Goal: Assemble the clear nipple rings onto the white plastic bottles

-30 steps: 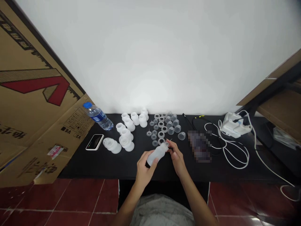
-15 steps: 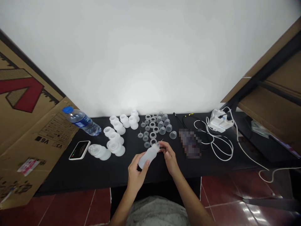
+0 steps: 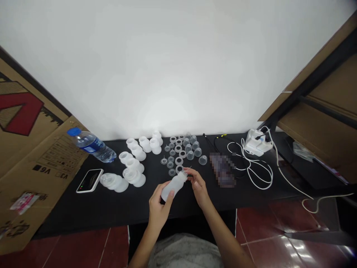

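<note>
My left hand [image 3: 159, 204] is wrapped round a frosted white baby bottle [image 3: 173, 187], tilted with its mouth toward the upper right. At that mouth, the fingers of my right hand [image 3: 199, 189] pinch a small clear teat [image 3: 185, 173] with a thin stem sticking out. Whether the teat is seated in the neck cannot be made out. Just beyond lie several translucent rings [image 3: 179, 161], flat clear teats [image 3: 170, 164] and clear domed caps [image 3: 190, 155]. To the left stand several open white bottles [image 3: 138, 152]; nearer ones [image 3: 135, 176] have clear tops on.
A water bottle [image 3: 93, 145] lies tilted by the cardboard box [image 3: 52, 163] at left, near a white phone-like device [image 3: 89, 181]. On the right are a blurred-out item [image 3: 222, 169], a white cable [image 3: 259, 188] and a white power adapter [image 3: 258, 143]. A white wall [image 3: 167, 67] rises behind the black table [image 3: 92, 212].
The view has shifted slightly, so things sit a little further left. Both hands keep nearly the same pose on the bottle, with the right fingers still at its mouth.
</note>
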Tool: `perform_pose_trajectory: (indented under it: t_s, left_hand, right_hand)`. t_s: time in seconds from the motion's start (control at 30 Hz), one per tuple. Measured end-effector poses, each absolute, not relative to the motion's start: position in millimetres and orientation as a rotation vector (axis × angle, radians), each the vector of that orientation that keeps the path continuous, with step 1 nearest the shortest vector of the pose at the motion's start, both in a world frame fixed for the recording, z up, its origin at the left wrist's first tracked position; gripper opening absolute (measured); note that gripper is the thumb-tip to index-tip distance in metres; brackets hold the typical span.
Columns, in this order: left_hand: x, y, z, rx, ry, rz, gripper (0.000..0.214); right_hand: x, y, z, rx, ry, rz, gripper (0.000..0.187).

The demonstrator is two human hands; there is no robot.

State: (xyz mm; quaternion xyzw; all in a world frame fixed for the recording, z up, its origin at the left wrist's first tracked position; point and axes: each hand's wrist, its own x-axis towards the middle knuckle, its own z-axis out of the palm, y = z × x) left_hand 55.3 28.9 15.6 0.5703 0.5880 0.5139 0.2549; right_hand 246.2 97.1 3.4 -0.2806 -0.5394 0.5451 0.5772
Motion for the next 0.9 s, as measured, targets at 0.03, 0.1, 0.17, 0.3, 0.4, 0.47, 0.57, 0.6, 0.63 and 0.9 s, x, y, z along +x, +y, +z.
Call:
perform_pose_trajectory:
  t_s: [0.03, 0.1, 0.17, 0.3, 0.4, 0.47, 0.57, 0.6, 0.63, 0.9]
  left_hand:
    - [55.1, 29.1, 15.2, 1.547, 1.597, 1.399, 0.035]
    - [54.8, 29.4, 14.0, 1.547, 1.596, 1.41, 0.036]
    - [54.5, 29.6, 12.9, 1.545, 1.594, 1.413, 0.035]
    - [54.8, 29.4, 12.8, 1.533, 1.577, 1.397, 0.035]
    - [55.6, 29.2, 14.4, 1.526, 1.576, 1.389, 0.035]
    - [56.1, 29.3, 15.3, 1.522, 1.584, 1.392, 0.035]
    - [56.3, 29.7, 15.5, 1.516, 1.583, 1.407, 0.034]
    - [56.3, 29.8, 15.2, 1.513, 1.578, 1.41, 0.034]
    - [56.3, 29.8, 14.9, 1.51, 1.574, 1.414, 0.034]
    - [56.1, 29.4, 15.5, 1.501, 1.555, 1.406, 0.033]
  right_hand:
    - [246.2, 97.1, 4.3, -0.642, -1.249, 1.29, 0.053]
    - [246.4, 97.1, 5.4, -0.642, -1.223, 1.312, 0.05]
    - [247.1, 97.0, 5.5, -0.662, -1.214, 1.323, 0.05]
    - [248.6, 97.0, 4.7, -0.681, -1.251, 1.302, 0.052]
    - [249.4, 97.0, 5.0, -0.705, -1.324, 1.25, 0.055]
    - [249.7, 96.7, 6.0, -0.709, -1.36, 1.227, 0.057]
    - [249.6, 95.8, 8.2, -0.678, -1.357, 1.256, 0.054]
    - [249.3, 95.5, 8.7, -0.665, -1.345, 1.282, 0.051]
    - [249.0, 95.2, 9.0, -0.655, -1.326, 1.311, 0.047]
    - [248.7, 96.8, 7.0, -0.66, -1.289, 1.334, 0.046]
